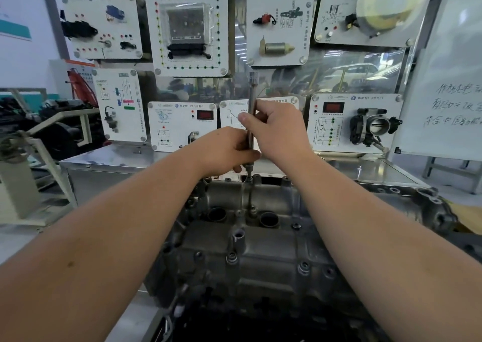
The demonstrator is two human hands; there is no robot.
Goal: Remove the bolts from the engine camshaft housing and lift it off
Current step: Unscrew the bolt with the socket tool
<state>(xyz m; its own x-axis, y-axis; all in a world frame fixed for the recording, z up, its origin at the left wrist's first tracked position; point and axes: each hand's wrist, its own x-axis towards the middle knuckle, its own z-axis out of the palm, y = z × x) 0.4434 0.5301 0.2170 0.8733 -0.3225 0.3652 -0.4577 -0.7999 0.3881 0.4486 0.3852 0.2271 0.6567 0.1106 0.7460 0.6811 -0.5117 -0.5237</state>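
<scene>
Camshaft housing [260, 247] sits at the centre of the view, down toward six o'clock, a grey cast-metal block with round bores and bolt bosses across its top, resting on a steel table [104, 161]. Bolts [303, 267] show along its near side, still seated in their bosses. At the far edge of the housing, around twelve o'clock from its middle, a long extension bar [252, 112] stands upright, its lower end down on a fastener at the housing's far rim; whether it is fully engaged is hard to tell.

Both forearms reach in from the lower corners and meet at that bar. Left hand [224, 149], coming from seven o'clock, wraps the lower part of the shaft, fingers curled round it, thumb across the front. Right hand [276, 130], coming from five o'clock, sits just above, wrist bent, thumb [246, 118] and fingers pinching the shaft near its middle. The two hands are touching or nearly so.

Top of the bar, with its square-drive end, pokes up clear of both hands.

Behind, from ten to two o'clock, white training panels [186, 25] carry sensors, sockets and a throttle body [374, 129]. A whiteboard [448, 85] with handwriting leans at three o'clock.
</scene>
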